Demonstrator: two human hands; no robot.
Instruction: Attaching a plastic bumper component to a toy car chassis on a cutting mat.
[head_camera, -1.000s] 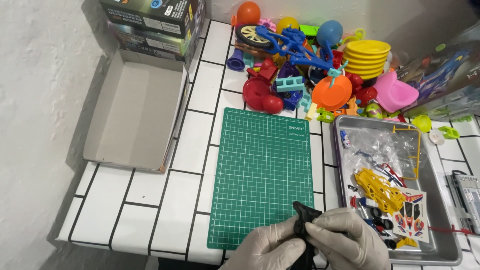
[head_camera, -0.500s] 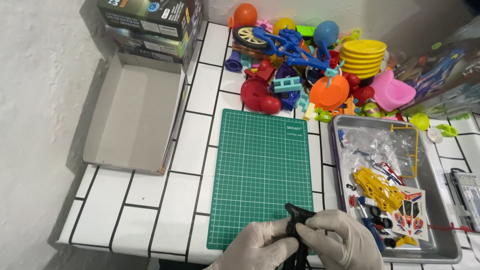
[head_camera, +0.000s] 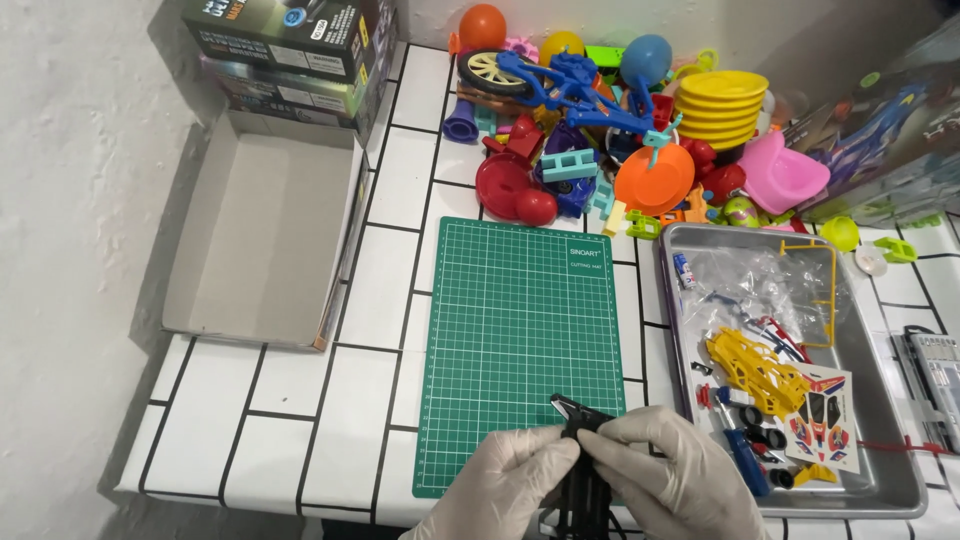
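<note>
Both gloved hands meet at the near edge of a green cutting mat (head_camera: 520, 340). My left hand (head_camera: 505, 487) and my right hand (head_camera: 672, 470) together grip a small black plastic part (head_camera: 580, 455), whose pointed tip sticks up between the fingers. Its lower portion is hidden by the hands. To the right stands a metal tray (head_camera: 895, 470) with a yellow plastic frame piece (head_camera: 757, 368), a sticker sheet (head_camera: 825, 412), small black wheels (head_camera: 762, 432) and clear plastic bags (head_camera: 760, 285).
An empty open cardboard box (head_camera: 265, 235) lies at the left, with printed boxes (head_camera: 290, 45) stacked behind it. A heap of colourful plastic toys (head_camera: 610, 130) fills the back of the white tiled counter (head_camera: 250, 400). More toy packaging (head_camera: 890, 140) stands at the right.
The hands with the black part have stayed at the mat's near edge, shifting slightly lower in view; the fingers have turned the part a little.
</note>
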